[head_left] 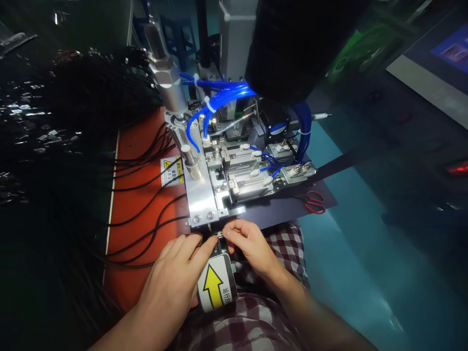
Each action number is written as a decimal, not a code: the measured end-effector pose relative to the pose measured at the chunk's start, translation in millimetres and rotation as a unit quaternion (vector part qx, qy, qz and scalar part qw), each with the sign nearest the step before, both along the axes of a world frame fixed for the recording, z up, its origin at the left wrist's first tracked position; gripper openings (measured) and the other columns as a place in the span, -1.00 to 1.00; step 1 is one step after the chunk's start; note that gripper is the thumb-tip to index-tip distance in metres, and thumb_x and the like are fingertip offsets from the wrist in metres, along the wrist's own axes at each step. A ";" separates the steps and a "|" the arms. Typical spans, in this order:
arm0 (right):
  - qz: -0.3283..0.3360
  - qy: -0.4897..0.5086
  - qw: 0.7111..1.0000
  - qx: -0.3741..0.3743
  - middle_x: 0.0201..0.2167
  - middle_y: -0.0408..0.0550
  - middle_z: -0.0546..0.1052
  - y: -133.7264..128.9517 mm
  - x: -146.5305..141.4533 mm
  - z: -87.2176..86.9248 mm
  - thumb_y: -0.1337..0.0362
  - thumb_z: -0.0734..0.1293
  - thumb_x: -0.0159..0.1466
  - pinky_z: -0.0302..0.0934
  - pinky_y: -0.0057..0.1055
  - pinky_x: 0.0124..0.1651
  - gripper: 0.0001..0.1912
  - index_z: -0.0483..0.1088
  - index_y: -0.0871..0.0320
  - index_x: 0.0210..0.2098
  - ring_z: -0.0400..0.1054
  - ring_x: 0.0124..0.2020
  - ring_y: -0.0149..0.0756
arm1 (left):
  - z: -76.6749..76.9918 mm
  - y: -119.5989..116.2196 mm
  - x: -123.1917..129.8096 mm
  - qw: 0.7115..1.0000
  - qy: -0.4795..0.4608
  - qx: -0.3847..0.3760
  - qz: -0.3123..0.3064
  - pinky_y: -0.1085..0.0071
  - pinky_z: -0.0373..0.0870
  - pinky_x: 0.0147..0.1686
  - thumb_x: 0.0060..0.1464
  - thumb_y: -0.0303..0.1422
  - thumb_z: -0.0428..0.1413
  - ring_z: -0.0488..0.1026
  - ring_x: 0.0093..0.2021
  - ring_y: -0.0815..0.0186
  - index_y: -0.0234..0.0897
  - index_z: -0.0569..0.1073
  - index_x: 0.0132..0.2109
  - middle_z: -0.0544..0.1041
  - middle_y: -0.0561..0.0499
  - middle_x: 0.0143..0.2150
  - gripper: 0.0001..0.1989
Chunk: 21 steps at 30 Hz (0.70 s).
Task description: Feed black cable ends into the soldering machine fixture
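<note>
Both hands meet at the front edge of a metal machine [203, 195]. My left hand [179, 268] has its fingers bent together, thumb and index fingertip at a tiny part [219, 235] with thin wire ends. From the right, my right hand [246, 241] pinches at the same small part with thumb and index finger. What exactly each hand grips is too small to make out. Just below the fingertips is a white plate with a yellow arrow [214, 285]. Black cables [146, 239] run across the orange surface toward the machine and my left hand.
An orange mat [135, 141] lies left, with a bundle of black cables [98, 83] behind. Blue air tubes [230, 92] and metal cylinders [252, 183] stand above the hands. Red-handled scissors [315, 202] rest at the right. A large dark shape hangs at the top.
</note>
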State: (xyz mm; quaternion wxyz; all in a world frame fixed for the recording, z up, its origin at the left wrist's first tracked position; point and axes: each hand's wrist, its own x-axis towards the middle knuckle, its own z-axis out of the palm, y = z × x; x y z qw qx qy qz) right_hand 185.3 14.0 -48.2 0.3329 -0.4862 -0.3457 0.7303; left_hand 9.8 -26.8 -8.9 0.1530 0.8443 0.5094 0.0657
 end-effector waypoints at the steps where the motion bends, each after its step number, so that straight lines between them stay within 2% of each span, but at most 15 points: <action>1: 0.001 0.002 1.000 0.001 -0.68 -0.26 0.31 0.1 0.3 -0.3 0.13 0.35 0.11 0.04 -0.48 -0.50 -0.76 0.33 0.20 -0.48 0.15 -0.64 -0.47 | 1.0 0.9 -0.5 1.000 -0.010 0.002 0.000 0.25 0.30 -0.28 0.06 -0.60 -0.10 0.26 -0.24 0.17 -0.27 0.24 0.11 0.32 -0.11 -0.13 -0.55; 6: 0.002 -0.004 1.000 0.002 -0.68 -0.26 0.31 0.5 1.0 -0.4 0.15 0.34 0.12 0.03 -0.48 -0.49 -0.77 0.32 0.20 -0.47 0.15 -0.62 -0.47 | 7.1 5.6 -5.3 0.999 -0.027 0.025 0.032 0.29 0.29 -0.29 0.11 -0.61 -0.13 0.25 -0.27 0.20 -0.34 0.33 -0.13 0.29 -0.06 -0.28 -0.76; 11: -0.001 -0.013 1.000 0.000 -0.68 -0.25 0.31 -0.4 0.2 1.5 0.15 0.34 0.12 0.03 -0.47 -0.48 -0.77 0.32 0.20 -0.48 0.15 -0.61 -0.46 | 9.2 5.5 -7.6 0.999 0.014 -0.009 0.033 0.26 0.27 -0.27 0.04 -0.69 -0.17 0.23 -0.25 0.18 -0.34 0.32 -0.15 0.26 -0.07 -0.27 -0.69; 21: -0.005 -0.048 0.999 0.019 -0.69 -0.25 0.31 -1.4 -0.9 2.5 0.19 0.32 0.12 0.06 -0.47 -0.47 -0.80 0.31 0.21 -0.48 0.17 -0.61 -0.46 | 13.6 4.1 0.5 0.994 0.108 -0.005 0.014 0.21 0.28 -0.29 -0.02 -0.73 -0.17 0.19 -0.30 0.15 -0.39 0.38 -0.22 0.22 -0.08 -0.33 -0.67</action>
